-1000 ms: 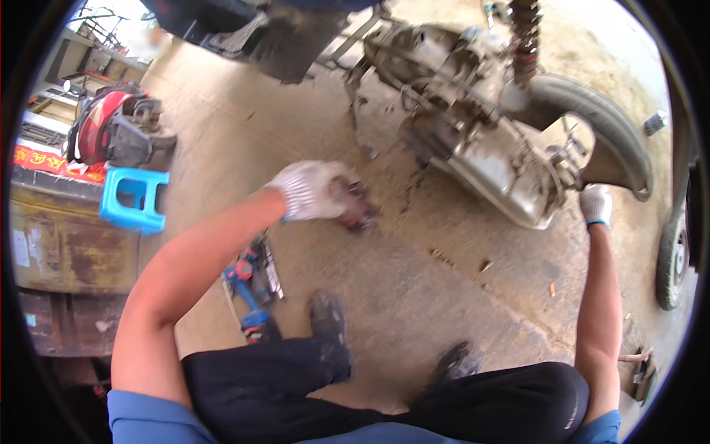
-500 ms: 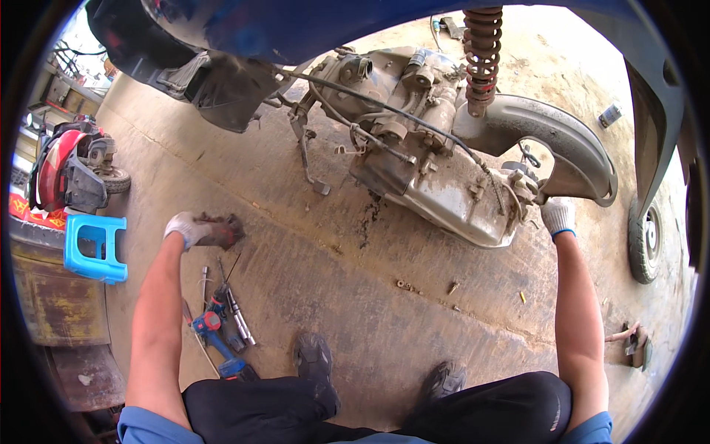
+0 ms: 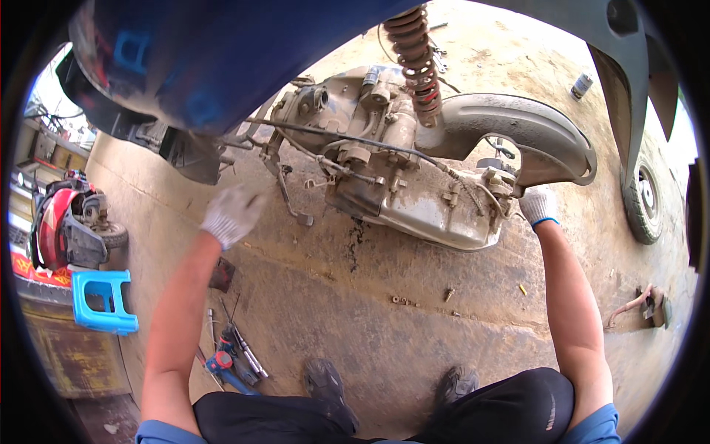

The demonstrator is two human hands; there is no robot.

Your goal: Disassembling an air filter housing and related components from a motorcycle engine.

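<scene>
A scooter's dusty engine unit [image 3: 436,203] lies low across the middle, with a grey rear fender [image 3: 510,118] attached at its right end. My right hand [image 3: 538,205], in a white knit glove, is closed against the engine's right end below the fender; what its fingers grip is hidden. My left hand [image 3: 233,213], gloved too, is in the air left of the engine, near the kickstand [image 3: 294,203]. Its fingers are slightly blurred but look stretched out, with nothing in them. Beside the left forearm, a dark, dirty part [image 3: 222,274] lies on the floor.
A blue scooter body [image 3: 192,66] and a rusty shock absorber spring [image 3: 416,63] overhang the engine. Tools, including a cordless drill [image 3: 220,362], lie lower left. Small bolts [image 3: 403,300] are scattered mid-floor. A blue stool [image 3: 103,302] stands left; a wheel [image 3: 645,200] is at right.
My left hand has let go of the dark part, now on the floor, and moved up and right toward the engine. The right hand stays at the engine's end. The view has shifted.
</scene>
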